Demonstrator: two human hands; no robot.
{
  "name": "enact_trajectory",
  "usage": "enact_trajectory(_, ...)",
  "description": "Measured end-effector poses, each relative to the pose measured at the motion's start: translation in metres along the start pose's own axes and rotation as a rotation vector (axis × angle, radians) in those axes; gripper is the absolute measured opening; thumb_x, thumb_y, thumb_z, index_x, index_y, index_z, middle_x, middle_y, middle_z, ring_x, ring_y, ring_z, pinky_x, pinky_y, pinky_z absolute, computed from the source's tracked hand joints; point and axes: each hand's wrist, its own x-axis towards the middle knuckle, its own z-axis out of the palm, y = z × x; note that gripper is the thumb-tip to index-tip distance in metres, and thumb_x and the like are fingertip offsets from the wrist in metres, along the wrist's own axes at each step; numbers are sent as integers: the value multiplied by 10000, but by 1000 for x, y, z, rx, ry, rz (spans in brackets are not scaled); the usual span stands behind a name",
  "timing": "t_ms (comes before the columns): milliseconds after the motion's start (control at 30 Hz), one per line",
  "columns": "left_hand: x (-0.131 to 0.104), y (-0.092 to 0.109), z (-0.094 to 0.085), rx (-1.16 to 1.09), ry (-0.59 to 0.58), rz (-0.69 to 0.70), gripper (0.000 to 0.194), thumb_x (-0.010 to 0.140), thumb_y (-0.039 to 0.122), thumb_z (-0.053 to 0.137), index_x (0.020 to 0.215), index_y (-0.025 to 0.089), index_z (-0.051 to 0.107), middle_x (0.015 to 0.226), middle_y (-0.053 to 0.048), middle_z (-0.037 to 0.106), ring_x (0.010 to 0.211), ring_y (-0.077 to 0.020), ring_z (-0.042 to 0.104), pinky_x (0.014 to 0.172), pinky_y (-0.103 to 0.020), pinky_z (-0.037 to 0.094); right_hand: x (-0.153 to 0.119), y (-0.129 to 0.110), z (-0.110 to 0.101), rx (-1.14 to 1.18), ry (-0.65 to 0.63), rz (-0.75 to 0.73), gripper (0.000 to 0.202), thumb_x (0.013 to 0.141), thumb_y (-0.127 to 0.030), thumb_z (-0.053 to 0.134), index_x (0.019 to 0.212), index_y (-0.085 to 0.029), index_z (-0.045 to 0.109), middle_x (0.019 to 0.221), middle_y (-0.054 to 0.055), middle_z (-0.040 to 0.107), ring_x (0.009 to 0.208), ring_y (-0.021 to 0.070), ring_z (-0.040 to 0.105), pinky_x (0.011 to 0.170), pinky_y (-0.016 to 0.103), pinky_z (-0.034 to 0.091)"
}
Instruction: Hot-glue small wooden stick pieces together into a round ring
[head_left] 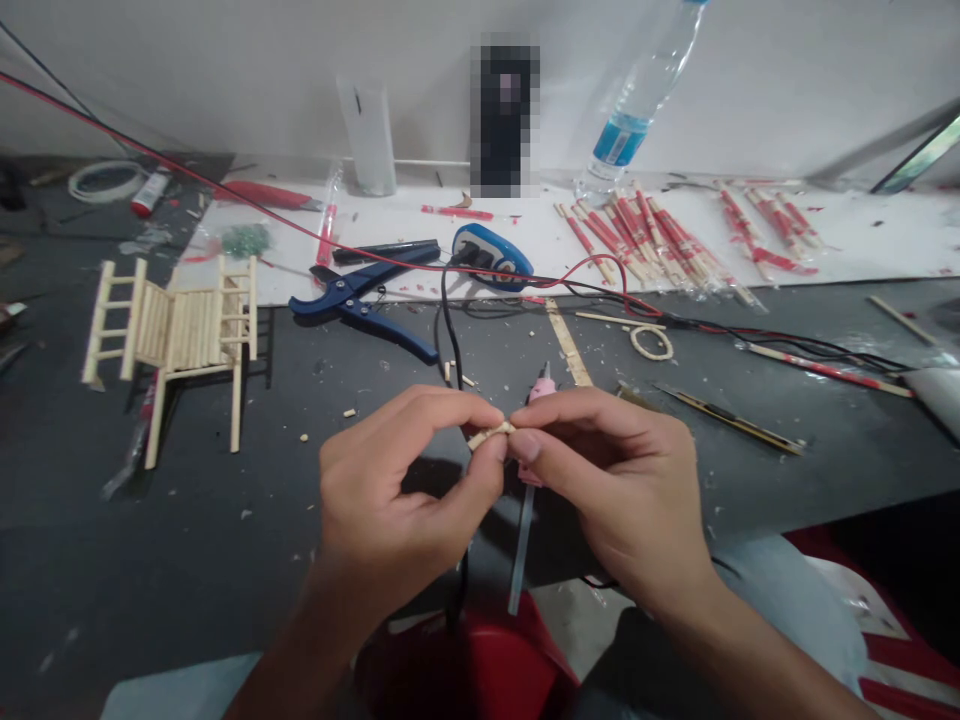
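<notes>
My left hand (409, 480) and my right hand (619, 470) meet in front of me above the dark table. Both are closed in a pinch, thumb against fingertips, on a small pale wooden stick piece (487, 436). My fingertips cover part of it. Just behind and below my right fingers lies a pink glue gun (541, 388), partly hidden, with a clear glue stick (523, 550) reaching out toward me. To the left stands a miniature frame of wooden sticks (193, 330), with ladder-like sides and a slatted panel.
Blue-handled cutters (367, 305) lie beyond my left hand, near a blue power socket (491, 258). Red-wrapped chopsticks (649, 235), a water bottle (626, 110) and a craft knife (731, 420) are to the right. A stick ring (651, 343) lies near loose cables (705, 325).
</notes>
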Motion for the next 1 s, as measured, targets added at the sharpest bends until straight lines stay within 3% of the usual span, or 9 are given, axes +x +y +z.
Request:
enact_trajectory(233,-4,-4,2,-148,-16,-52,431,853,70,772,1224,282,714,1114,37,787,957,-109,742,926,-218,582,2,9,-4,300,-103,116,97,903,-212,860,921,-305,844,877,-43,838,778,79,758,676,132,572)
enact_trajectory(433,5,-5,-7,-353,-130,-71,280,915,64,748,1056,301,796,1001,39,798,922,-114,725,845,-236,580,2,9,-6,360,-246,198,100,922,-234,852,968,-293,786,813,-67,789,710,56,694,675,137,533)
enact_trajectory(533,7,-3,-10,-407,-126,-123,230,894,83,780,976,296,813,948,34,811,873,-131,738,825,-255,591,8,0,-14,202,-350,161,81,918,-291,837,958,-272,768,807,-43,779,727,111,698,664,206,529)
enact_trajectory(600,7,-1,-11,-436,-103,-229,208,875,99,805,930,298,822,907,33,823,857,-143,759,824,-255,602,23,-5,-33,-142,-341,26,91,952,-342,769,925,-255,774,822,-9,780,752,158,694,683,271,518)
enact_trajectory(633,6,-1,-12,-468,-90,-295,200,864,105,818,906,301,825,889,36,827,845,-144,768,821,-248,609,34,-7,-48,-385,-263,-77,120,960,-344,742,894,-250,777,822,1,777,762,172,685,722,300,508)
enact_trajectory(667,6,-1,-13,-512,-79,-362,197,855,111,830,886,306,826,876,40,830,831,-140,774,813,-237,615,46,-6,-67,-619,-108,-180,148,941,-349,738,840,-244,768,797,12,768,748,188,670,727,327,483)
enact_trajectory(733,7,-2,-13,-630,-67,-455,194,844,127,849,869,318,829,859,53,829,802,-123,774,779,-203,621,73,-1,-111,-976,144,-160,148,922,-370,712,909,-238,778,873,55,783,781,234,665,745,370,451)
enact_trajectory(867,9,-9,-12,-742,-64,-561,121,866,194,852,881,314,843,826,49,815,746,-92,752,726,-154,607,106,13,-179,-1089,223,16,232,813,-413,821,900,-208,760,923,139,780,811,284,645,746,394,414)
enact_trajectory(1000,12,-11,-9,-710,-33,-652,38,839,230,871,843,260,848,790,20,802,683,-79,718,686,-133,584,112,21,-194,-1080,263,67,216,809,-443,822,804,-242,741,796,86,742,743,242,603,722,367,389)
